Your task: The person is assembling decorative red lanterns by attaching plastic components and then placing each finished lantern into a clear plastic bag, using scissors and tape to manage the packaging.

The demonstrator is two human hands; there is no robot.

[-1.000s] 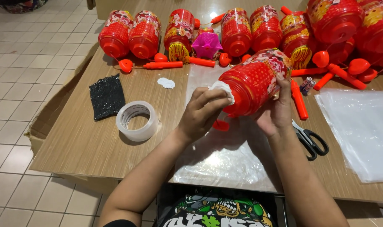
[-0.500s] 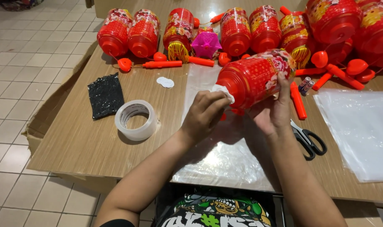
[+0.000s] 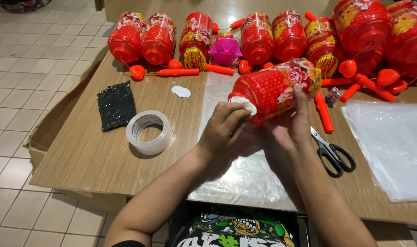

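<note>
1. The right hand point(image 3: 293, 121) holds a red plastic lantern point(image 3: 275, 89) tilted on its side above the middle of the wooden counter point(image 3: 89, 160); its grip is clamped around the lantern's body, thumb lying across the patterned wall.
2. The left hand point(image 3: 224, 128) presses a small white piece point(image 3: 243, 103) against the lantern's near end, its grip pinched together on that piece.
3. Below the lantern, a clear plastic sheet point(image 3: 245, 176) lies flat on the counter under both hands.
4. Left of the lantern, a roll of clear tape point(image 3: 149, 132) lies flat on the counter, well apart from the hands.
5. Further left of the lantern, beyond the tape, lies a black crinkled patch point(image 3: 116, 105).
6. Up and left of the lantern, a white disc point(image 3: 181, 91) sits on the counter.
7. Right of the lantern, just below the right hand's wrist, black-handled scissors point(image 3: 332, 153) lie with blades closed.
8. Further right of the lantern, a stack of clear plastic bags point(image 3: 391, 146) covers the counter's edge.
9. Behind the lantern, a row of red lanterns point(image 3: 158, 39) stands along the far edge, with a pink lantern point(image 3: 225, 51) among them.
10. Beside the lantern's far end, an orange stick handle point(image 3: 324, 114) lies next to two small batteries point(image 3: 333, 96).
</note>
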